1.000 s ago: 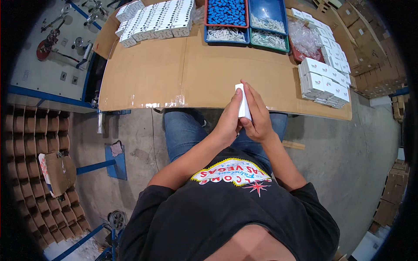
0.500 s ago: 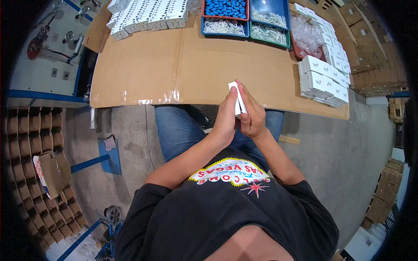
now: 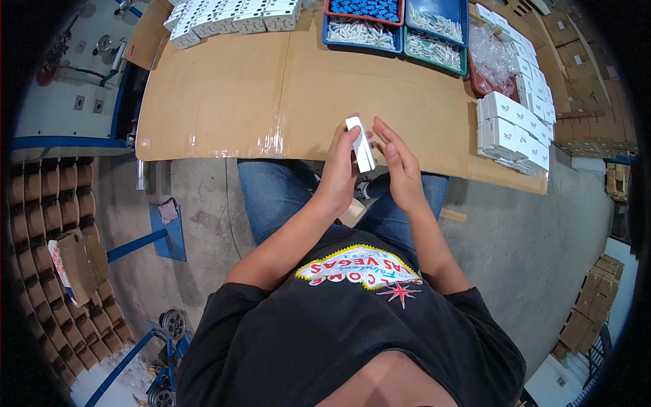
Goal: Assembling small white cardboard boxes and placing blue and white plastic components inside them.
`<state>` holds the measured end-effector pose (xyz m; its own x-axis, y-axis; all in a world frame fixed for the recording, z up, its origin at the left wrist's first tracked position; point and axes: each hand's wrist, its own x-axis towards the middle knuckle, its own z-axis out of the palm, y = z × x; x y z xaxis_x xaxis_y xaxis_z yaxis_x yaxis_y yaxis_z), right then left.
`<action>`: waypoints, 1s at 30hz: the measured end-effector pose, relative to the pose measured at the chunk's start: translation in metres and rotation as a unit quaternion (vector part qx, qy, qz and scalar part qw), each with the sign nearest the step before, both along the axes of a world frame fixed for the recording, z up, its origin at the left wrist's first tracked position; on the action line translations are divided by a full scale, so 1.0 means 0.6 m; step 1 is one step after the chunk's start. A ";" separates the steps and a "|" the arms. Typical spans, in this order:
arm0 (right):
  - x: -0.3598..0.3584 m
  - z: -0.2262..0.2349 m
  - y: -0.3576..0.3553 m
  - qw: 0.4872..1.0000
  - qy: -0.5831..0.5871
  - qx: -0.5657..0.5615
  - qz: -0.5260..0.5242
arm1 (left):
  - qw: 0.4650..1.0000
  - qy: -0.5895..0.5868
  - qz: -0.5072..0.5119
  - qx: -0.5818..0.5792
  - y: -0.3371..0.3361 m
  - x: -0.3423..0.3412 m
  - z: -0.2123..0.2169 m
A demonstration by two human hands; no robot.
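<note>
A slim white box [image 3: 361,150] stands in my left hand [image 3: 338,168], which is closed around it over the near edge of the table. The thumb presses along its side, and the fingers behind it are mostly hidden. My right hand [image 3: 403,172] is just to the right of the box, apart from it, with fingers extended and nothing in the palm. Beneath both hands is the cardboard-covered table [image 3: 224,102].
White boxes [image 3: 237,17] stand in rows at the back left; more white boxes [image 3: 513,132] are stacked at the right. Trays hold blue pieces [image 3: 366,8] and white tubes [image 3: 359,34]. Clear plastic bags [image 3: 493,57] fill a red tray. A gridded rack [image 3: 41,224] stands left.
My right hand has come away from the white box and opened, where both hands were pressed around it. My left hand keeps the box and has shifted slightly left.
</note>
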<state>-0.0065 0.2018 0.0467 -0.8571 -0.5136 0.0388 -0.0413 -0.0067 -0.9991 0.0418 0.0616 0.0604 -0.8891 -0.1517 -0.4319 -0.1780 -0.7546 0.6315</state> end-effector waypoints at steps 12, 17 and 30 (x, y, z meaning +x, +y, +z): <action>-0.007 -0.004 -0.015 0.998 0.033 0.053 0.012 | 0.999 0.019 -0.017 -0.036 -0.006 0.006 -0.012; -0.022 0.014 -0.006 0.970 0.198 0.128 0.066 | 0.983 -0.027 -0.162 0.081 -0.023 0.006 -0.016; -0.016 -0.022 -0.011 0.922 0.352 0.160 0.022 | 0.989 -0.039 -0.101 0.100 0.003 0.005 -0.024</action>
<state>-0.0158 0.1953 0.0333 -0.6563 -0.6286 0.4174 -0.6862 0.2672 -0.6766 0.0445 0.0634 0.0459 -0.8551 0.1218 -0.5039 -0.3808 -0.8072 0.4511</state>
